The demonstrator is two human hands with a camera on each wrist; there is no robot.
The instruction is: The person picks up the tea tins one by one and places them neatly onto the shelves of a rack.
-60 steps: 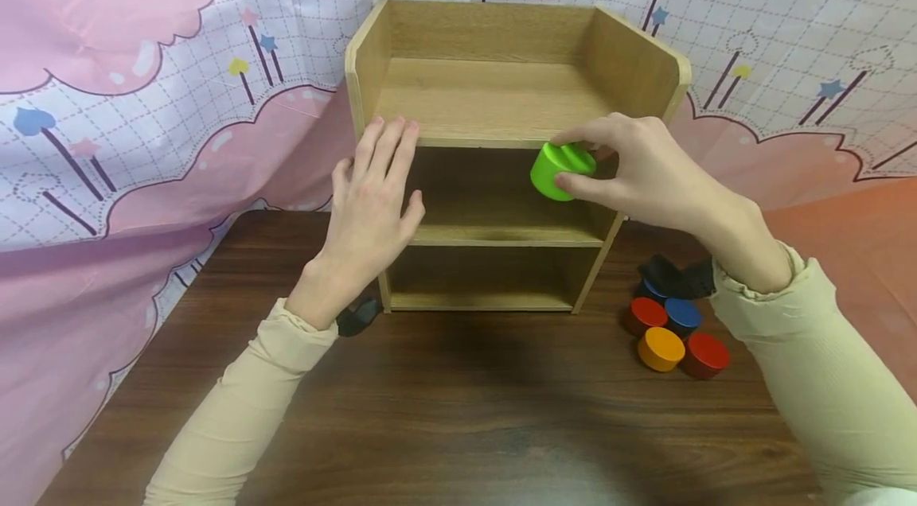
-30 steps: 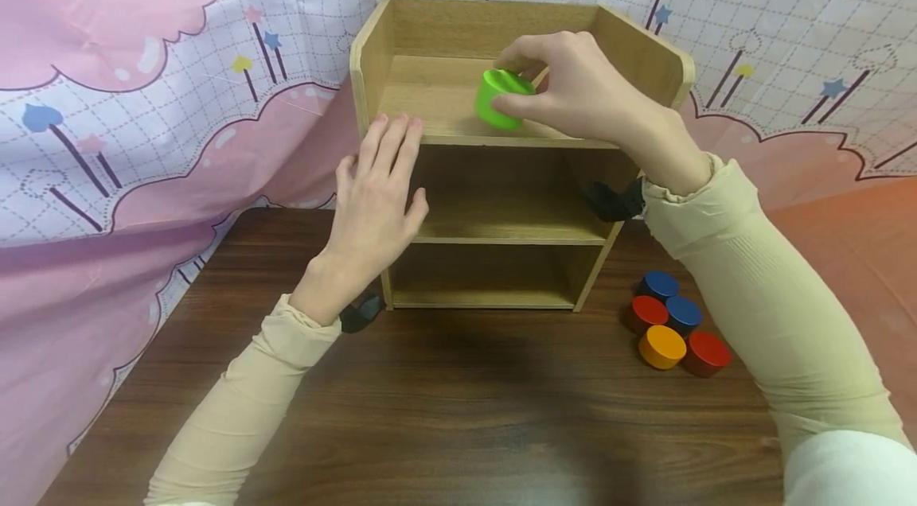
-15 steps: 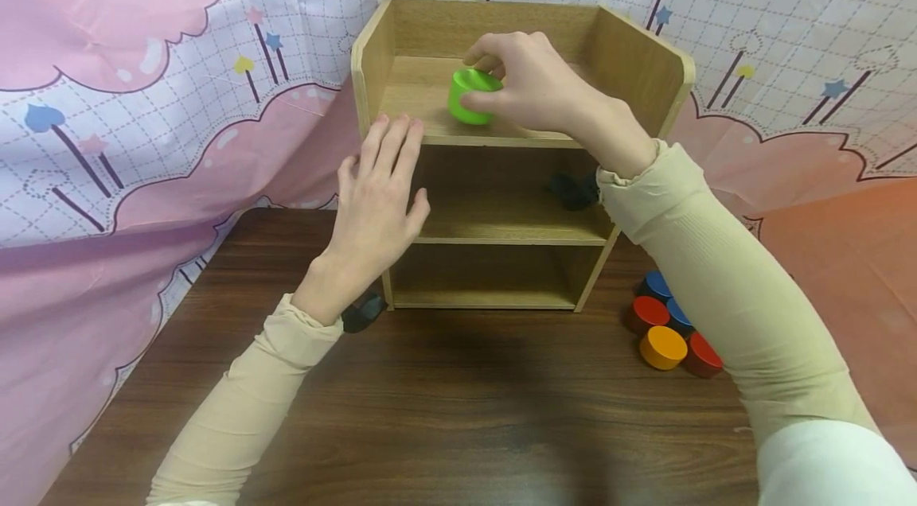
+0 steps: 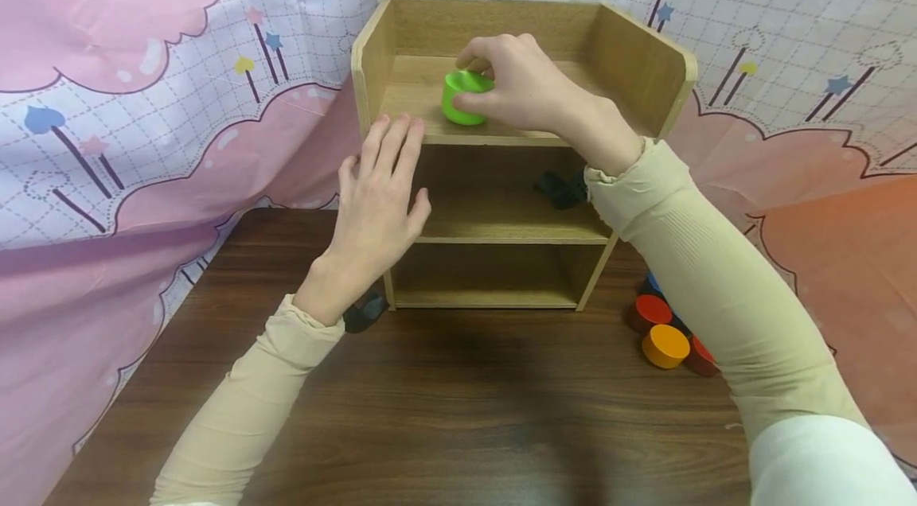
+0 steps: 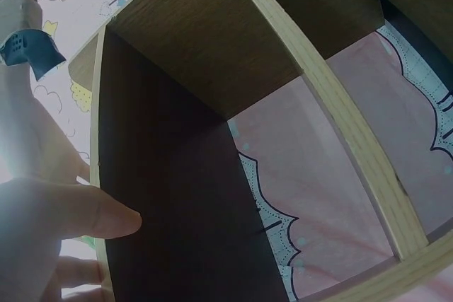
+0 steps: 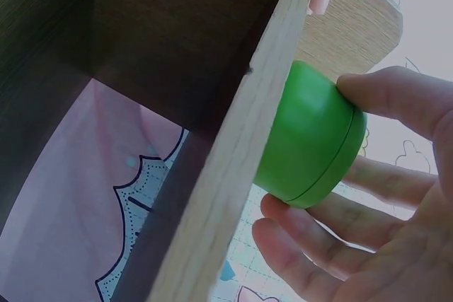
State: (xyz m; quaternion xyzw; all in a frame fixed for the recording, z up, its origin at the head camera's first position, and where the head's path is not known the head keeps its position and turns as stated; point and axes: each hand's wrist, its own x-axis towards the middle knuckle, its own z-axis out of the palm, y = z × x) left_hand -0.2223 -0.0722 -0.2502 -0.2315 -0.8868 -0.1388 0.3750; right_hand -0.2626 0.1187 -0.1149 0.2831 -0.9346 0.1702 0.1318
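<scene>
Head: in two seconds my right hand (image 4: 528,90) has taken the green block (image 4: 456,97) from in front of the middle shelf (image 4: 487,208) up and left to the top shelf (image 4: 423,78); last half second barely shifted it. My read: placement nearly done, not let go yet. Left hand (image 4: 376,200) unchanged, fingers straight on the front edge.

Left wrist: thumb (image 5: 106,215) crosses that edge, contact unclear.

Right wrist: fingers clamped round the block, base hidden by shelf edge.

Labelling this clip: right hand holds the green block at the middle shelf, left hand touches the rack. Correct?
Not the middle shelf: the head view shows the right hand holding the green block at the top shelf while the left hand touches the rack.
</scene>
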